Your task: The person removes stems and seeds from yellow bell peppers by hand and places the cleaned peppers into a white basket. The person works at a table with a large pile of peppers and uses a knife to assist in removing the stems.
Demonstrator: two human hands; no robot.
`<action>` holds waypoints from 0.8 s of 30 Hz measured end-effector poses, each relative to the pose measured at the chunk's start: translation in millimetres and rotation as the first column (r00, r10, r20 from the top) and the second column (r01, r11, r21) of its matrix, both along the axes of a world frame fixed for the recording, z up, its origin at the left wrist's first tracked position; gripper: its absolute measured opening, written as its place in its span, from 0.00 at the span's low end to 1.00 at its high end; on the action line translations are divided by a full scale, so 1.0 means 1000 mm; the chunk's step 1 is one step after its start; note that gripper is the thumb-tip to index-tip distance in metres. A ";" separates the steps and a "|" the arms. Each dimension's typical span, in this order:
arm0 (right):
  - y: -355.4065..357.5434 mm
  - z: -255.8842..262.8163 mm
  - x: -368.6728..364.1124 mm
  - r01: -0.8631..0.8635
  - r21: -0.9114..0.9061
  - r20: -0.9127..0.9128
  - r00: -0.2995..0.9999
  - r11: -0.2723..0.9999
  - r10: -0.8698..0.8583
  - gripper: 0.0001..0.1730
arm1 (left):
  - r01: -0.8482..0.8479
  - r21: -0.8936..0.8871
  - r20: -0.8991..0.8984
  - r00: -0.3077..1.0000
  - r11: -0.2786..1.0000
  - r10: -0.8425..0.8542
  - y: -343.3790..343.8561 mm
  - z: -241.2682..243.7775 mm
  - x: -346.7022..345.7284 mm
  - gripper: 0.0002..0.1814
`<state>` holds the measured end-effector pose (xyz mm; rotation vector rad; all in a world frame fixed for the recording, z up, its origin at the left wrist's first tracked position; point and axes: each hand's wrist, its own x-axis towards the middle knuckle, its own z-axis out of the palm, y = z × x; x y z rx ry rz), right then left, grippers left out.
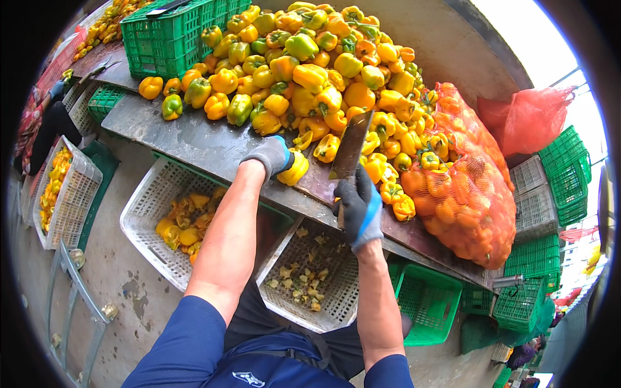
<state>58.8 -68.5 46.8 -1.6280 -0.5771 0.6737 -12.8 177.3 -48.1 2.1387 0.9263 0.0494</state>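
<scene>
My left hand (274, 157), in a grey, blue and black work glove, grips a yellow bell pepper (294, 169) at the front edge of the dark worktop (160, 128). A cleaver (351, 143) with a broad, stained blade is in my gloved right hand (359, 203), blade pointing up and away from me. The blade stands to the right of the held pepper, apart from it. Behind both hands rises a large heap of yellow, orange and greenish bell peppers (310, 72). Beside the cleaver, more peppers (381, 167) spread along the worktop.
An orange mesh sack (465, 203) full of peppers lies at right. Below the worktop, one white crate (145, 247) holds cut peppers and another (335, 320) holds stem pieces. A green crate (162, 46) stands at back left. At far left is another person (48, 126).
</scene>
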 end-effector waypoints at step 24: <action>0.079 0.010 -0.039 -0.086 0.163 0.083 0.994 0.983 0.073 0.27 | -0.638 -0.006 0.778 0.481 0.770 0.404 0.032 0.045 -0.050 0.14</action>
